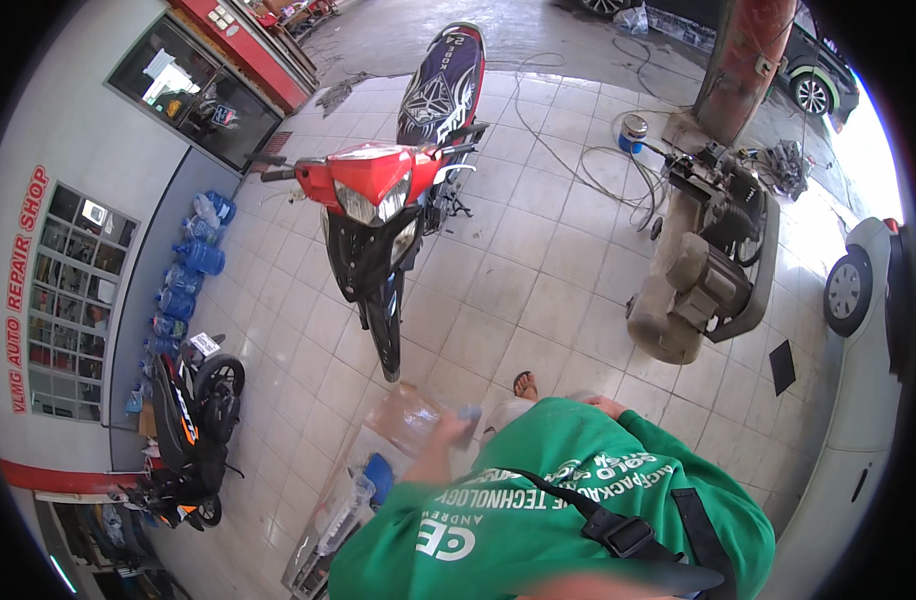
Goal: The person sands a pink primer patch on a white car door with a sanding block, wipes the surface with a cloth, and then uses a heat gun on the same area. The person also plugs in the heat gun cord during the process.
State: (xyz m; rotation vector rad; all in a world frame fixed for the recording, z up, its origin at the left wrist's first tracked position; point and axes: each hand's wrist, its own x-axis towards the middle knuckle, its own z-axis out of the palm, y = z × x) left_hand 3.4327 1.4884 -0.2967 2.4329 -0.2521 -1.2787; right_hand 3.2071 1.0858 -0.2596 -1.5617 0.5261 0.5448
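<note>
My left hand (446,432) is blurred by motion, low in front of my body on the left. A small grey-blue piece (468,414) shows at its fingers; its kind is too smeared to make out. Beneath and beside this hand lies a flattened brown sheet (403,412), shiny as if plastic-covered, with a blue piece (379,478) and pale plastic parts (348,515) nearer to me. My right hand (606,405) is low by my right leg, and its fingers are mostly hidden. Ahead of me stands a red and black motorcycle (373,200), front wheel toward me.
An air compressor (693,285) stands at the right, with a hose (588,180) looping over the tiles. A blue-and-white can (632,134) is beside it. At the left are a black motorcycle (193,420) and several blue water jugs (183,280). A white car (858,400) borders the right.
</note>
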